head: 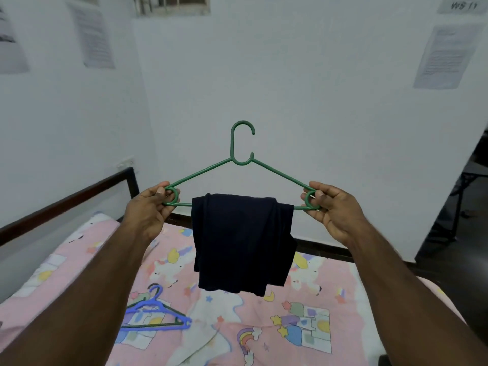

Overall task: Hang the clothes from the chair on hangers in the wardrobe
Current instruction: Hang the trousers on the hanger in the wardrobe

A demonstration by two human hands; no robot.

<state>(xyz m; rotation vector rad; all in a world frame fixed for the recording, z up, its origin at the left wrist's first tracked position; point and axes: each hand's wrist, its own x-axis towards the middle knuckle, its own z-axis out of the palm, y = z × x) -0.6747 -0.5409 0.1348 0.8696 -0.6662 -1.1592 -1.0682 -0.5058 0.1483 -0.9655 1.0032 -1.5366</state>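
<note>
Left hand: I see my left hand (151, 204) pinching the left end loop of the green hanger (241, 154), thumb on the near side of the loop and fingers curled behind it.
Right hand: my right hand (331, 207) grips the right end loop the same way, thumb pressed over the loop, fingers wrapped under the bottom bar.
Hanger: I hold it upright and level out in front of me at arm's length, hook on top with its opening to the right.
Garment: a dark navy garment (241, 241) is folded over the hanger's bottom bar, between my two hands and touching neither. It hangs straight down in a thick fold, its lower edge above the bed without touching it.
Surface: below is a bed with a pink sheet (303, 326) printed with unicorns, rainbows and stars. A dark bed frame (79, 191) runs along the left side and the far end.
Spare hangers: a blue hanger (158, 310) lies flat on the sheet near my left forearm, resting on another dark green hanger (169, 323) that shows beneath it.
Room: white walls meet in a corner ahead to the left. Printed paper sheets (446, 56) are stuck on the walls, text too blurred for me to read. A barred window (173, 3) sits at the top. Dark furniture stands at the far right, unclear to me.
</note>
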